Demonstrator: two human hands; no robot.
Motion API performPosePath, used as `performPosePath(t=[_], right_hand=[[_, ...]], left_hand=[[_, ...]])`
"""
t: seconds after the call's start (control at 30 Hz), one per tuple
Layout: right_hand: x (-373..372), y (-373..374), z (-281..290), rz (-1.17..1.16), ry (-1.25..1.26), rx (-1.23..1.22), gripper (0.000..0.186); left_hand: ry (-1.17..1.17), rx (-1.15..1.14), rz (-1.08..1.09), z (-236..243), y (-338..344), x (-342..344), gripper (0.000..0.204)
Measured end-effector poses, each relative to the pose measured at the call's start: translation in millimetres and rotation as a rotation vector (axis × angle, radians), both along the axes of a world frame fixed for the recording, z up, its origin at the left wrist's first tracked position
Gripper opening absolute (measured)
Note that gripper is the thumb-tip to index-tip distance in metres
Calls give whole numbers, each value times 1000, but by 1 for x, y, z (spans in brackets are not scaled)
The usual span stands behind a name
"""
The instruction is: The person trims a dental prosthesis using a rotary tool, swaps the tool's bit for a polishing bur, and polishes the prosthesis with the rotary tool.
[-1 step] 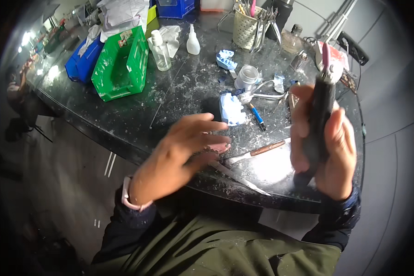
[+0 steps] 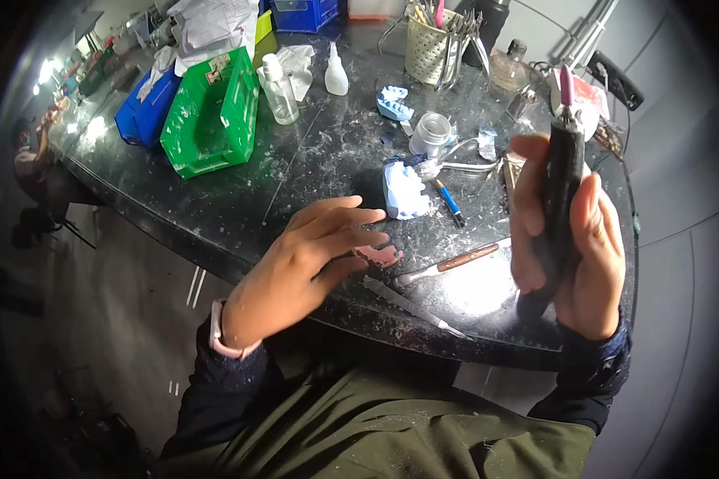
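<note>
My right hand (image 2: 591,259) is wrapped around a black handpiece (image 2: 565,172), held upright with a pink pointed grinding tip (image 2: 566,86) at its top. Over the bench's front edge, my left hand (image 2: 295,267) has its fingers apart and slightly curled. Thumb and fingertips reach beside a small pink denture base (image 2: 379,255) that appears to lie on the bench; whether they touch it I cannot tell. A white and blue dental cast (image 2: 405,191) stands just beyond. Between my hands lie a wooden-handled spatula (image 2: 455,262) and a flat metal instrument (image 2: 415,307).
The dark bench (image 2: 319,160) is strewn with white dust. On its left stand a green bin (image 2: 208,120) and blue bin (image 2: 148,104), near a spray bottle (image 2: 280,89). Farther back are a blue dental cast (image 2: 393,104), clear jar (image 2: 430,134) and tool holder (image 2: 431,52).
My left hand has shifted very slightly, and more of the pink denture base shows beside its fingertips. The right hand keeps its hold on the handpiece, which stands a little straighter.
</note>
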State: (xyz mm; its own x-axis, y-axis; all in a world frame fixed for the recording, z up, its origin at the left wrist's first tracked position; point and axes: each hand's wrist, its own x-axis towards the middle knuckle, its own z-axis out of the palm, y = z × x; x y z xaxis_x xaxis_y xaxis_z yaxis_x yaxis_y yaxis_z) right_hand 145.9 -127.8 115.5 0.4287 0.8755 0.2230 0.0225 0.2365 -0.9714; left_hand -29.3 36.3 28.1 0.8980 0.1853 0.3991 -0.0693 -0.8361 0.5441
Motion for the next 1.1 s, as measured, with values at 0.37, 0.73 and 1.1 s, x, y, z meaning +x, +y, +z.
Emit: performPosePath(t=[0.37,0.73,1.1], right_hand=[[25,10,-39,185,-657,-162,34],[12,7,-35,172,-665,-27,20],[14,1,-33,-46,-1274,86,38]], left_hand=[[-39,-421,14,0,-8,9,15],[-576,-1182,-256,-13,-42,12,58],[-708,-1045,-204,-13,-50,9,21]])
